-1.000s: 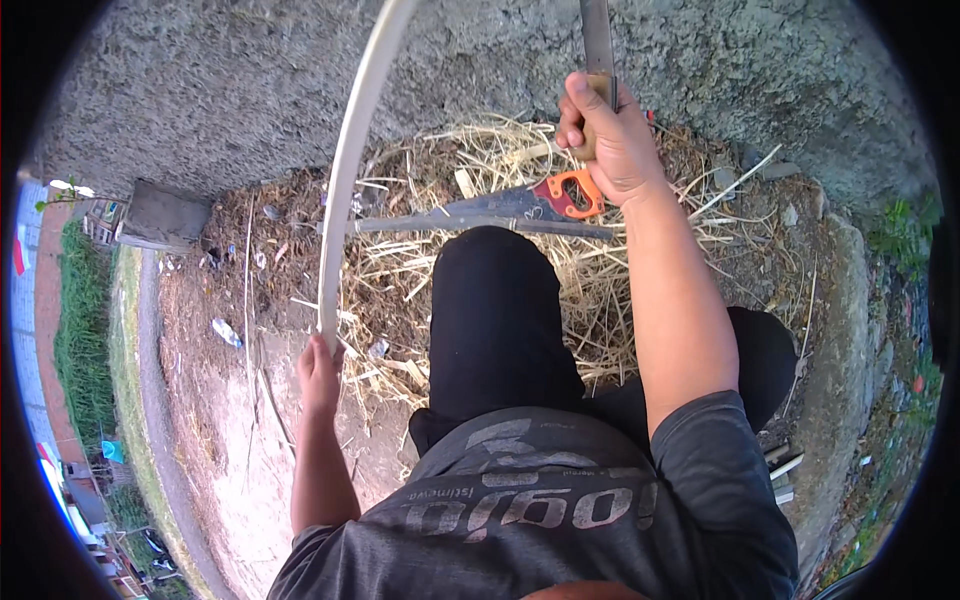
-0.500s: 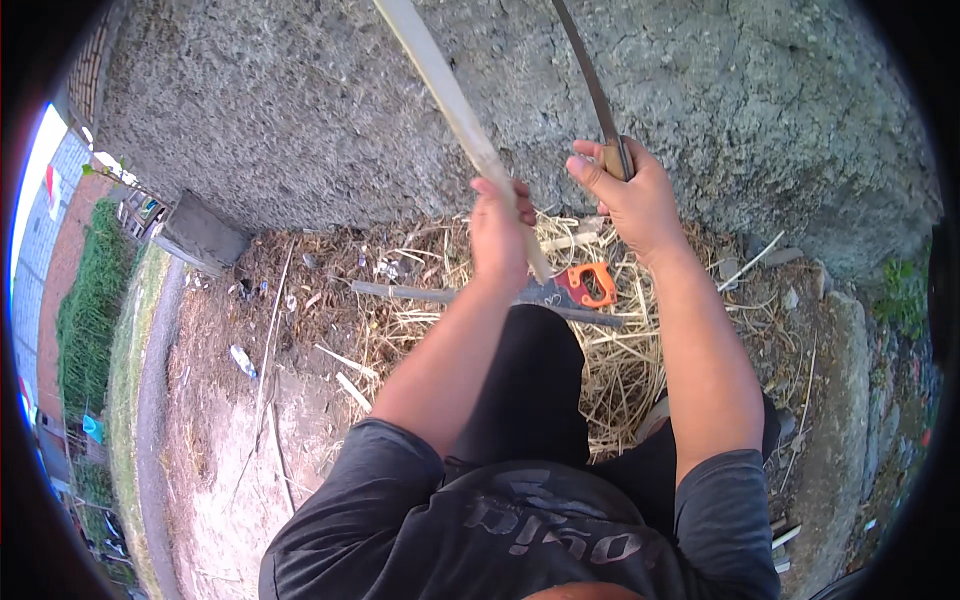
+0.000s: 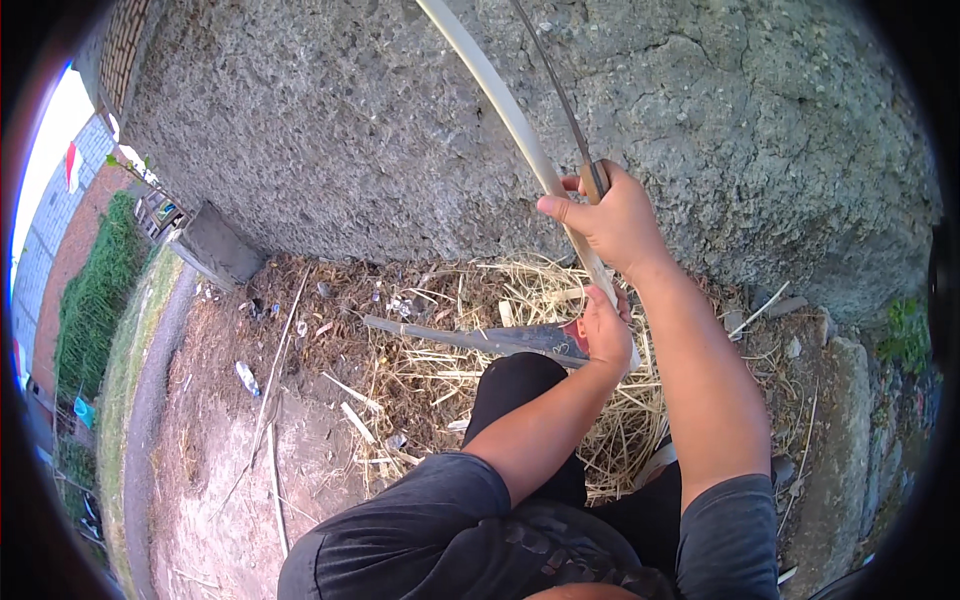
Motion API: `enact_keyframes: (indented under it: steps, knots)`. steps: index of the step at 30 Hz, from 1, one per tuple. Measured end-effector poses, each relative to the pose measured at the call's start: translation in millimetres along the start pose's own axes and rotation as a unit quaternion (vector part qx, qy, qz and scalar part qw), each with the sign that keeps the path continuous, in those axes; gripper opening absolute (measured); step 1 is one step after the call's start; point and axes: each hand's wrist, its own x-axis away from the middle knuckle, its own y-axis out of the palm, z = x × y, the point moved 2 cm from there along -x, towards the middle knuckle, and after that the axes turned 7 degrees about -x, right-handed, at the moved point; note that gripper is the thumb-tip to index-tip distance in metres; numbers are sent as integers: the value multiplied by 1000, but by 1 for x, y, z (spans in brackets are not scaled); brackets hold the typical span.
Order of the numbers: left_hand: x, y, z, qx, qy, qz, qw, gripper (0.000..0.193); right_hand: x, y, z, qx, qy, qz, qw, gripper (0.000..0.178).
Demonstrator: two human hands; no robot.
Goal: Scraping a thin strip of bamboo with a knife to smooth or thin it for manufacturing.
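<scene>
My left hand (image 3: 604,328) is closed round the lower end of a long pale strip (image 3: 505,100), which looks like split bamboo or wood and rises past the top edge. Just above it, my right hand (image 3: 618,225) grips the wooden handle of a long-bladed knife (image 3: 553,75), its narrow dark blade pointing up and away. The right thumb lies over the strip, so strip and knife handle come together at that hand. Below my hands a handsaw (image 3: 535,341) rests on the litter, its handle mostly covered by my left hand.
A rough grey wall (image 3: 380,130) rises straight ahead. Thin pale shavings (image 3: 625,440) cover the ground by my legs. A pole (image 3: 425,332) lies alongside the saw. Further left are a plastic bottle (image 3: 247,378) and long thin sticks (image 3: 275,360); a concrete block (image 3: 218,247) stands by the wall.
My left hand has moved right and down with the strip, now in front of the saw's handle. My right hand has come left, bringing the knife handle up against the strip.
</scene>
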Motion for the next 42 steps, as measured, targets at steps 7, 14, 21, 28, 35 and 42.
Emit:
enact_keyframes:
  steps: [7, 14, 21, 28, 35, 42]
  knots:
    - [2, -10, -8, -36, -19, -4, 999, 56, -1, 2, 12, 76, 3, 9, 997, 43]
    - [-45, -79, 194, -260, 196, 160, 932, 65, 22, -50, 36, 164, 7, -5, 986, 40]
    - [-80, -116, 432, -362, 334, 159, 856, 84, 47, -61, 68, 244, 62, -77, 965, 41]
    - [-81, -93, 445, -849, 497, -37, 176, 111, 58, -75, 116, 269, 128, -156, 942, 38]
    - [-110, -168, 474, -898, 330, -47, 287, 108, 72, -83, 132, 289, 141, -169, 932, 41]
    - [-89, -183, 453, -854, 6, -102, 511, 67, 76, -88, 139, 290, 145, -168, 931, 35]
